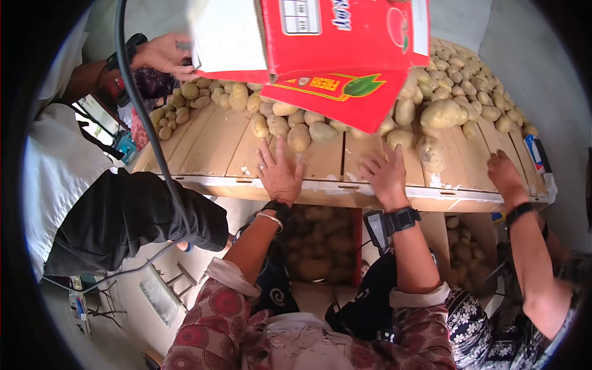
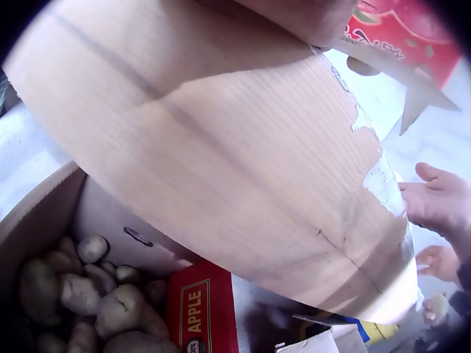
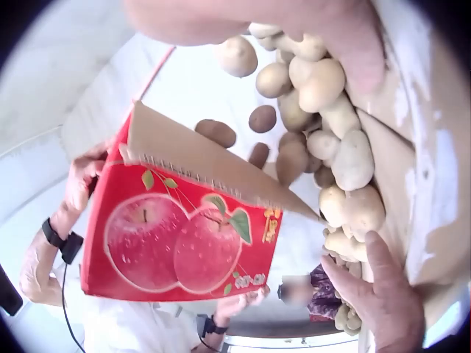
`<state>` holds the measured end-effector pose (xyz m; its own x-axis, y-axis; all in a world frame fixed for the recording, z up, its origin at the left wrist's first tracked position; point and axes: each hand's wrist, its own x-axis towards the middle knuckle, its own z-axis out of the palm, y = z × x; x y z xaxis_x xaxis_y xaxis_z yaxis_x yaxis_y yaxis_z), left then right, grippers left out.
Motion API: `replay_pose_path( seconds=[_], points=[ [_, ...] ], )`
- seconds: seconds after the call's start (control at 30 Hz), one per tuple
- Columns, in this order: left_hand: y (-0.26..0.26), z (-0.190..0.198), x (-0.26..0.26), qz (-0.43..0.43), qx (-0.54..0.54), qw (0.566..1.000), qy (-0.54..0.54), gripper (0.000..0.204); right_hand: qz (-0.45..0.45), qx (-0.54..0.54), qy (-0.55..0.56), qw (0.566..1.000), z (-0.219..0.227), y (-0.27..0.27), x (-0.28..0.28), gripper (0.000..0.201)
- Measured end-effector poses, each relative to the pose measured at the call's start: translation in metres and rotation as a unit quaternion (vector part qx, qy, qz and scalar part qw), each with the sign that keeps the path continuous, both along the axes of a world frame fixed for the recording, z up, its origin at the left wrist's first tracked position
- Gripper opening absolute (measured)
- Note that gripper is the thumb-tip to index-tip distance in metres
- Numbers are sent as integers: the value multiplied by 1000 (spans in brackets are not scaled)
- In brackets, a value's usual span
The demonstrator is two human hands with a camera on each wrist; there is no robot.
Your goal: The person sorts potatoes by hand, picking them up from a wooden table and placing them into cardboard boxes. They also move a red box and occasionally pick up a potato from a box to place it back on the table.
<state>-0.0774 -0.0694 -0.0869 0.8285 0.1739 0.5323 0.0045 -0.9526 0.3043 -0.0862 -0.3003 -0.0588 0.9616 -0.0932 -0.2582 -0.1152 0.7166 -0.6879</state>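
Left hand (image 1: 280, 174) and right hand (image 1: 387, 179) reach past the counter's (image 1: 203, 148) front edge, fingers spread apart, wrists toward six o'clock. Boards show between them and toward nine. Potatoes (image 1: 299, 139) crowd near the fingertips at twelve; a tilted red box (image 1: 351, 46) hangs above.

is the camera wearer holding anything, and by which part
Nothing is held: the left hand and right hand are spread at the table, near the potatoes.
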Motion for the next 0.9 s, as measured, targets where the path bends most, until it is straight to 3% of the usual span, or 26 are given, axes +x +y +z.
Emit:
replay_pose_path(
  seconds=[0.07,0.13,0.17,0.2,0.23,0.27,0.33,0.47,0.57,0.6,0.63,0.7,0.77,0.83,0.9],
  points=[
    [-1,-3,-3,-9,2,1000,-7,81,-18,16,12,1000,-4,-16,-4,72],
    [1,-3,0,-10,1,1000,-19,82,63,-79,-64,993,-12,-54,-4,53],
    [-2,-1,3,-24,-7,999,-21,82,49,-87,-64,993,-5,-79,-7,53],
    [-2,-2,1,-20,-8,1000,-19,81,-171,-445,-101,873,2,-103,-11,50],
    [-3,-2,-3,-12,-6,1000,-18,79,-352,-717,-120,589,7,-114,-16,49],
    [-4,3,-5,-5,13,1000,4,76,-358,-715,-122,588,7,-111,-20,49],
    [5,-4,0,-2,34,999,5,75,-279,-805,79,518,7,-95,-22,60],
    [0,-9,-6,2,41,998,42,70,-271,-786,34,555,-1,-116,-15,65],
    [2,-4,1,7,35,999,24,68,-136,-854,125,486,30,-125,-8,68],
    [2,-2,2,-1,27,999,28,68,-133,-886,92,435,33,-129,-7,70],
    [2,-3,-2,-10,19,999,38,67,-129,-886,91,436,27,-142,-1,70],
    [0,-4,1,-7,15,1000,21,66,-200,-823,-87,525,22,-178,27,74],
    [4,-6,0,-15,24,999,32,66,-124,-780,40,613,18,-194,46,89],
    [1,-5,2,-8,17,999,30,65,-102,-764,18,637,6,-224,69,96],
    [6,-7,2,-27,22,999,26,65,-81,-795,65,597,1,-245,73,97]
  ],
)
